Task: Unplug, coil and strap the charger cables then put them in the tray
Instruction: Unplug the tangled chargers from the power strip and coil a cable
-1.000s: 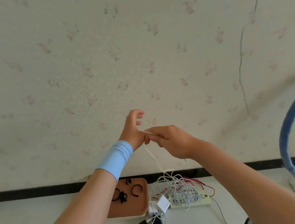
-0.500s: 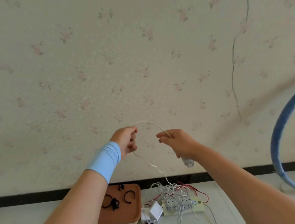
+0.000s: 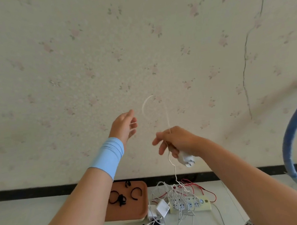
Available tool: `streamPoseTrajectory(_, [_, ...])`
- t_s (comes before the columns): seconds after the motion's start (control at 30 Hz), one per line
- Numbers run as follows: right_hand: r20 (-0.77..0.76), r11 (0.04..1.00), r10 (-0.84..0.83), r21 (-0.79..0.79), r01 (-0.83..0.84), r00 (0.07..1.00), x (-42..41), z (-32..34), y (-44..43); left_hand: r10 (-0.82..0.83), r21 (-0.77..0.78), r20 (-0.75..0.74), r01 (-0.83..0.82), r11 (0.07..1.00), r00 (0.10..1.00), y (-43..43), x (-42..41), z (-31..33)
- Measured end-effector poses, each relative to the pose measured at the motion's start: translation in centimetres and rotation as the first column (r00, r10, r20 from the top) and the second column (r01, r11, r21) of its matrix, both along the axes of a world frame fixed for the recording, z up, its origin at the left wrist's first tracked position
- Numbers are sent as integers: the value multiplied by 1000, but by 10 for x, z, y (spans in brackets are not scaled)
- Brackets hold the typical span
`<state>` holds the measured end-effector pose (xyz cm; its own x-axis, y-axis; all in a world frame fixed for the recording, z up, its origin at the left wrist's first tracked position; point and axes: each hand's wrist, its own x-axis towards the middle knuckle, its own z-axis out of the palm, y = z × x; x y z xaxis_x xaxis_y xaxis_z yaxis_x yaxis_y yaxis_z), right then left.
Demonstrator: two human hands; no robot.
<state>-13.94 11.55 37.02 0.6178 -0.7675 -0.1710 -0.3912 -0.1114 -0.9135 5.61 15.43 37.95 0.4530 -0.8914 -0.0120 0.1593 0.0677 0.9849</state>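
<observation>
The charger [image 3: 186,160] and cable [image 3: 167,117] are gripped in the right hand [image 3: 179,140]; the left hand [image 3: 124,126] is held slack-fingered, probably to take a loop.

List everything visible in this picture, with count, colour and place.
tray: one, reddish-brown, on the white surface.
straps: about four, black, in the tray.
power strip: one, pale yellow, right of the tray.
loose cables: count unclear, white, tangled over the power strip.
wire: one, red, behind the power strip.
adapters: two white, one black, near the tray's right corner.
hoop: one, blue, right edge.
charger cable: one, white, held in the right hand.
sleeve: one, light blue, left forearm.
left hand: open, raised.
right hand: grips the charger cable and plug.
</observation>
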Motion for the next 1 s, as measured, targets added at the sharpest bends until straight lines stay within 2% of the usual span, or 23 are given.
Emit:
streamPoseTrajectory(0.03, [118,998,-44,44,39,992,-1,5,-1,-24,39,-136,29,999,990,-1,-2,-2])
streamPoseTrajectory(0.1, [297,991,-124,92,101,947,-4,11,-4,-133,68,-400,174,982,907,0,-11,-8])
streamPoseTrajectory(0.13, [365,985,-160,117,125,917,-5,13,-6,-232,86,-389,286,954,891,3,-19,-12])
streamPoseTrajectory(0.2, [447,974,-212,164,153,869,-9,14,-9,-487,214,-129,504,837,864,8,-37,-19])
streamPoseTrajectory(0.27, [455,973,-226,147,178,861,-11,15,-8,-658,349,114,590,728,745,11,-54,-22])
streamPoseTrajectory(0.3, [449,973,-228,131,188,864,-12,15,-8,-674,399,242,562,724,698,10,-61,-23])
streamPoseTrajectory(0.37, [452,972,-235,122,201,860,-14,14,-7,-627,467,513,421,777,587,9,-66,-23])
streamPoseTrajectory(0.4, [449,972,-236,117,205,862,-16,13,-7,-581,455,572,365,812,579,7,-66,-24])
streamPoseTrajectory(0.43, [424,972,-235,106,210,875,-18,12,-8,-534,414,569,343,843,626,5,-65,-25])
streamPoseTrajectory(0.5, [291,978,-208,81,193,934,-23,8,-10,-407,270,383,321,908,829,2,-60,-19])
streamPoseTrajectory(0.53, [204,984,-174,85,159,963,-24,5,-11,-343,185,217,306,934,914,0,-56,-14])
streamPoseTrajectory(0.57, [110,989,-125,93,115,986,-26,0,-11,-295,99,32,291,952,955,-2,-53,-10])
streamPoseTrajectory(0.6, [6,996,-60,71,59,998,-27,-5,-12,-267,22,-141,272,962,953,-3,-49,-5])
streamPoseTrajectory(0.67, [-191,996,70,-42,-79,979,-27,-13,-11,-231,-86,-392,215,973,890,-6,-41,2])
streamPoseTrajectory(0.77, [-301,984,142,-59,-167,943,-23,-19,-10,-191,-197,-608,86,977,771,-6,-27,8])
streamPoseTrajectory(0.87, [-315,990,101,-60,-126,944,-17,-26,-9,-195,-254,-723,8,967,663,-5,-14,13])
streamPoseTrajectory(0.93, [-280,991,21,-120,-57,960,-12,-29,-8,-232,-238,-739,77,968,632,-2,-13,15])
streamPoseTrajectory(1.0, [-238,989,57,-121,-88,970,-4,-30,-7,-311,-235,-731,205,950,607,3,-18,16])
